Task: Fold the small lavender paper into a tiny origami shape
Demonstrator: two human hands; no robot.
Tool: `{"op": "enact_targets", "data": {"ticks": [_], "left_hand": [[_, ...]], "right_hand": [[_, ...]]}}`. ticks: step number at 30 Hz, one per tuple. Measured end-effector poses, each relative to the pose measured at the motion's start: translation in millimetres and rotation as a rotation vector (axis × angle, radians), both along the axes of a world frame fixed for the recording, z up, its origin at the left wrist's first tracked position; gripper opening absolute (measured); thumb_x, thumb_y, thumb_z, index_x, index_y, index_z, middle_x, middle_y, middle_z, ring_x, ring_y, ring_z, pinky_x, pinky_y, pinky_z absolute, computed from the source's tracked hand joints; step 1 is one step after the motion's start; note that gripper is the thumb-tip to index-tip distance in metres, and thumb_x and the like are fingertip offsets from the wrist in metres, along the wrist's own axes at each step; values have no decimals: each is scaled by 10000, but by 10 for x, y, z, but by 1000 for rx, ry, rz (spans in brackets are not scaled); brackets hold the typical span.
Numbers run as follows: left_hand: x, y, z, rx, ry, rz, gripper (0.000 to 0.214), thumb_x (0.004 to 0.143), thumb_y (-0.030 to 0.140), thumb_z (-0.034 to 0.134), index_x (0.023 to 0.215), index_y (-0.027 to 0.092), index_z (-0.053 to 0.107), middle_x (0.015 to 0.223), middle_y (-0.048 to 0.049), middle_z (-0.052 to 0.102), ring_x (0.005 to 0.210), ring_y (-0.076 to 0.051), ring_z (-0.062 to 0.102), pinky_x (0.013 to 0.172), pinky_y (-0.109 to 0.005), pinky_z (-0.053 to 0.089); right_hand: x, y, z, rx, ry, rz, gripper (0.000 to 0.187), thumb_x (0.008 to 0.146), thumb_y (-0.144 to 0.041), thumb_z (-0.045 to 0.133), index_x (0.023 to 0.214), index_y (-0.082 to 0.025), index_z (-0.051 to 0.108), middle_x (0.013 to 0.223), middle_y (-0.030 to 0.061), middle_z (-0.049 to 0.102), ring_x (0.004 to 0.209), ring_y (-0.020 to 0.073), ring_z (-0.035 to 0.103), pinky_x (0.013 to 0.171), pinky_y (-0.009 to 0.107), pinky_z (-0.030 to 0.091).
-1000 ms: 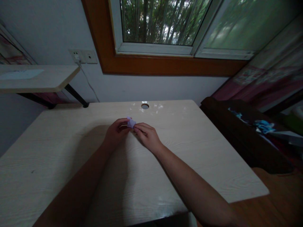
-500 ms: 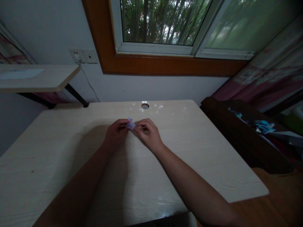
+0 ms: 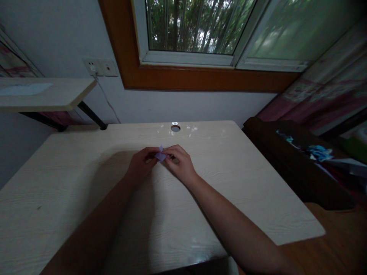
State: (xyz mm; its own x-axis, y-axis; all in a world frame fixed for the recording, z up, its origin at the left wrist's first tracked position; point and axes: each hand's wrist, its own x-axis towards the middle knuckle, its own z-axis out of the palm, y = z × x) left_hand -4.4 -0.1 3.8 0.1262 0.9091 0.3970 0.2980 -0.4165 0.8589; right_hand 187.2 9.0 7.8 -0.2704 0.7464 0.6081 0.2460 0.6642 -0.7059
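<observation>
A small piece of folded purple paper (image 3: 161, 156) is held over the pale wood-grain table, between my two hands. My left hand (image 3: 141, 163) pinches its left side between thumb and fingers. On the other side, the thumb and fingertips of my right hand (image 3: 181, 162) close on its right edge. One narrow point of the paper sticks up above the fingertips. The finer folds are too small to make out.
The table (image 3: 243, 191) has a round cable hole (image 3: 176, 128) near its back edge. A raised shelf (image 3: 57, 95) on black legs stands at the back left. Behind are a wall socket (image 3: 100, 68), a white cord (image 3: 107, 99) and a window (image 3: 195, 30). Dark furniture (image 3: 286, 160) lies to the right.
The purple paper has shifted slightly right and turned. The fingers of my right hand, beside it before, now close on its edge. My left hand has moved slightly right with it.
</observation>
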Motion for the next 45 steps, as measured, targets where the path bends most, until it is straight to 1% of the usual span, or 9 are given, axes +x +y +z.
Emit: {"op": "enact_targets", "data": {"ticks": [4, 8, 13, 19, 23, 28, 33, 39, 45], "left_hand": [[-3, -11, 19, -4, 1, -10, 263, 818, 253, 682, 1073, 191, 683, 1048, -65, 752, 932, -191, 724, 886, -334, 588], [-6, -15, 40, -12, 17, -13, 244, 822, 245, 687, 1061, 192, 692, 1022, -57, 758, 904, -181, 727, 869, -318, 593], [-2, -7, 23, -2, 12, -10, 262, 827, 289, 700, 1070, 192, 694, 1033, -64, 757, 910, -184, 727, 878, -326, 593], [-1, -18, 27, 9, 29, -7, 251, 841, 325, 696, 1051, 187, 702, 992, -64, 758, 863, -178, 727, 847, -317, 597], [2, -23, 30, 18, 33, 4, 242, 847, 334, 688, 1035, 183, 705, 971, -68, 756, 848, -178, 723, 833, -319, 596], [12, -34, 35, 3, 39, 28, 238, 845, 342, 688, 1024, 186, 701, 970, -66, 755, 856, -179, 723, 831, -312, 592], [26, -39, 36, -32, 51, 89, 218, 840, 365, 689, 962, 185, 692, 900, -51, 756, 812, -178, 727, 788, -293, 594], [22, -23, 9, -55, 35, 89, 229, 828, 386, 699, 947, 190, 693, 882, -39, 761, 786, -170, 727, 767, -282, 595], [5, 8, -29, -83, -21, 105, 239, 815, 400, 718, 915, 184, 694, 844, -40, 763, 766, -165, 721, 737, -271, 589]], "right_hand": [[4, -6, -1, 2, 5, 6, 257, 862, -115, 612, 1055, -252, 714, 961, 65, 648, 841, 168, 615, 696, 291, 521], [8, -10, 6, 6, 9, 6, 214, 873, -140, 619, 1025, -246, 727, 962, 69, 651, 852, 168, 620, 711, 295, 521], [0, -15, 19, -53, 24, -11, 163, 886, -200, 634, 1009, -247, 730, 952, 67, 655, 804, 161, 614, 656, 283, 512], [-12, -20, 37, -117, 61, -41, 95, 880, -230, 654, 946, -239, 721, 912, 50, 650, 755, 149, 610, 644, 278, 509], [-19, -19, 33, -134, 60, -47, 69, 872, -234, 660, 924, -233, 706, 888, 41, 638, 760, 150, 610, 645, 275, 504], [-26, -17, 19, -160, 69, -37, 54, 866, -231, 661, 911, -224, 690, 904, 41, 635, 760, 148, 616, 656, 275, 504], [-31, -15, 7, -184, 54, -42, 52, 880, -249, 640, 897, -221, 681, 895, 39, 642, 767, 150, 619, 658, 270, 502], [-38, -13, 4, -196, 51, -70, 51, 871, -250, 644, 869, -214, 680, 860, 31, 642, 743, 148, 607, 641, 259, 490], [-40, -5, -15, -215, 73, -52, 50, 867, -239, 648, 858, -213, 690, 831, 28, 636, 720, 145, 596, 634, 262, 479]]}}
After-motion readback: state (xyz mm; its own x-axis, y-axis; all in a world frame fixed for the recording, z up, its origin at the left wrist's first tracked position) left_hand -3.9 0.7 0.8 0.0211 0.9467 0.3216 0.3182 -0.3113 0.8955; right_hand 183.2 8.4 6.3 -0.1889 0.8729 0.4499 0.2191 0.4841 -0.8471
